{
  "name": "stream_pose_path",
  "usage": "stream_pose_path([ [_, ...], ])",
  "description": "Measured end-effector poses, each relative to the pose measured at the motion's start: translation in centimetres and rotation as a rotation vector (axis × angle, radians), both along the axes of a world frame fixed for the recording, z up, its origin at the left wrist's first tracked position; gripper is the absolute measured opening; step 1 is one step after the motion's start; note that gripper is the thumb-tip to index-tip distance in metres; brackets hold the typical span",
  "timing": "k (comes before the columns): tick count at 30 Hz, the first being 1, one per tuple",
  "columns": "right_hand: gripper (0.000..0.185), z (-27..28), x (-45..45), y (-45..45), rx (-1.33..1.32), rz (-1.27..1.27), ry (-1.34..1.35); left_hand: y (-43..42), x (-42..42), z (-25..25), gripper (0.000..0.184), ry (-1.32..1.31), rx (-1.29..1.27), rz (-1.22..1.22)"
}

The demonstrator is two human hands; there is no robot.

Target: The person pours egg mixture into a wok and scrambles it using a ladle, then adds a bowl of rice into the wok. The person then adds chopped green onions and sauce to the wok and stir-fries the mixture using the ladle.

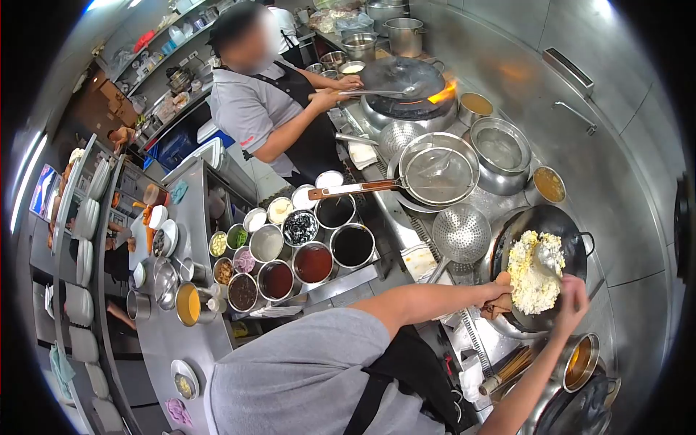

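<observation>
On the right of the head view: black wok [575,219] on the range, rice and egg [533,293] heaped across its bowl.
Left hand [497,290]: closed on a brown cloth [496,307] at the wok's near edge. Cannot tell whether rim or loop handle sits under it.
Right hand [573,299]: clamped on the handle of a metal ladle [545,259], its bowl down in the rice. Hands apart, either side of the food.
Wok handling: reads as rigid, thin-walled metal, moderately heavy with this load, likely hot. Curved base probably rocks and swivels easily.
Wok hold: near edge, through dry cloth. Far loop handle [589,245] is bare; would want cloth too.
Rice handling: light, loose, soft; yellow egg bits look tender. Probably spills over the rim if pushed hard. Move it with the ladle.
Ladle hold: stiff, light; grip well back from the bowl. Likely slick if greasy.
Beside wok: perforated skimmer [461,233] just left; broth pot [548,185] near the far side; pot of amber liquid [580,361] near the right forearm.
Neighbor station: co-worker [262,109] holds a long-handled tool [373,93] at a second wok [400,75], flame [444,92] at its edge.
</observation>
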State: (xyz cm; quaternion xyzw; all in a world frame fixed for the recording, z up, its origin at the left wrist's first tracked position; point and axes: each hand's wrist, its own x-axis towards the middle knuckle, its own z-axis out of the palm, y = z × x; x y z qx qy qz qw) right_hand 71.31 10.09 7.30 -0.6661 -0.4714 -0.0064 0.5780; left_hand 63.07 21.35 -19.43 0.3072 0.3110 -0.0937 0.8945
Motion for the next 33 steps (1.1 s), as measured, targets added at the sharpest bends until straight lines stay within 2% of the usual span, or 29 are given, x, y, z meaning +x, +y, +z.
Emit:
stream_pose_path([
  [1, 0.024, -2.6, 6.3, -0.2, 0.136, 0.133, 0.23, 0.3, -1.7, 3.6, 0.037, 0.034, 0.023, 0.012],
  [2, 0.03, -0.8, 7.3, 0.2, 0.226, 0.112, 0.246, 0.4, -3.4, 6.3, 0.036, 0.068, 0.038, 0.019],
  [3, 0.036, 2.1, 8.0, 0.9, 0.32, 0.089, 0.258, 0.9, -4.2, 6.4, 0.037, 0.12, 0.079, -0.019],
  [4, 0.038, 4.8, 6.6, 0.5, 0.372, 0.179, 0.257, 1.6, -5.2, 7.5, 0.042, 0.164, 0.327, -0.117],
  [6, 0.042, 9.1, 0.6, -1.0, 0.453, 0.332, 0.261, 1.9, -5.4, 3.3, 0.052, 0.028, 0.701, -0.216],
  [7, 0.043, 8.1, -0.5, -1.7, 0.442, 0.292, 0.19, 2.0, -6.2, 4.8, 0.056, -0.007, 0.897, -0.242],
  [8, 0.039, 6.5, -1.8, -1.5, 0.351, 0.105, 0.332, 2.5, -7.6, 7.2, 0.061, -0.063, 1.085, -0.276],
  [9, 0.037, 5.4, -2.5, -0.5, 0.182, 0.005, 0.236, 2.5, -8.0, 8.7, 0.059, -0.104, 1.167, -0.299],
  [10, 0.036, 2.4, 0.6, -1.2, 0.2, 0.305, 0.514, 2.4, -8.3, 10.0, 0.058, -0.144, 1.25, -0.318],
  [11, 0.039, 2.2, 1.8, -1.1, 0.282, 0.326, 0.481, 2.4, -8.6, 11.3, 0.057, -0.182, 1.335, -0.333],
  [12, 0.045, 3.5, 2.4, -1.0, 0.371, 0.229, 0.505, 2.0, -8.0, 11.6, 0.05, -0.344, 1.425, -0.234],
  [13, 0.049, 5.9, 1.6, -1.6, 0.401, 0.156, 0.46, 2.3, -7.2, 11.8, 0.044, -0.453, 1.533, -0.326],
  [14, 0.055, 8.5, 0.9, -1.7, 0.434, 0.109, 0.401, 2.7, -6.6, 13.7, 0.042, -0.415, 1.548, -0.477],
  [15, 0.057, 10.1, -0.3, -2.2, 0.484, 0.131, 0.315, 2.6, -5.7, 12.4, 0.04, -0.558, 1.59, -0.397],
  [17, 0.061, 11.5, -3.5, -2.4, 0.589, 0.213, 0.168, 2.2, -3.9, 11.5, 0.039, -0.512, 1.574, -0.51],
  [18, 0.063, 9.9, -4.3, -1.8, 0.647, 0.173, 0.163, 2.1, -3.4, 11.5, 0.039, -0.456, 1.572, -0.583],
  [19, 0.059, 7.8, -5.1, -0.3, 0.648, -0.019, 0.116, 2.0, -3.3, 11.6, 0.038, -0.434, 1.572, -0.609],
  [20, 0.055, 4.9, -4.4, 0.6, 0.585, -0.055, 0.117, 1.9, -3.3, 11.8, 0.038, -0.413, 1.573, -0.634],
  [21, 0.052, 1.1, -1.9, 0.6, 0.47, 0.007, 0.253, 2.0, -3.0, 12.0, 0.038, -0.391, 1.578, -0.653],
  [22, 0.052, -0.5, -0.2, 0.9, 0.468, 0.128, 0.328, 2.0, -2.9, 11.9, 0.038, -0.388, 1.58, -0.648],
  [24, 0.051, 2.9, 0.6, 1.4, 0.597, -0.03, 0.331, 2.0, -3.0, 11.6, 0.037, -0.379, 1.586, -0.638],
  [27, 0.049, 8.2, -0.3, 0.2, 0.613, 0.117, 0.358, 1.9, -3.4, 11.5, 0.039, -0.424, 1.61, -0.569],
  [30, 0.044, 4.6, -2.5, 2.9, 0.629, 0.072, 0.076, 1.5, -3.4, 10.7, 0.04, -0.429, 1.633, -0.491],
  [32, 0.038, 1.1, -1.8, 3.6, 0.256, 0.016, -0.017, 1.4, -3.5, 12.3, 0.041, -0.344, 1.594, -0.6],
  [33, 0.036, 0.7, -1.1, 3.5, 0.233, -0.027, 0.046, 1.5, -3.4, 13.0, 0.041, -0.3, 1.578, -0.649],
])
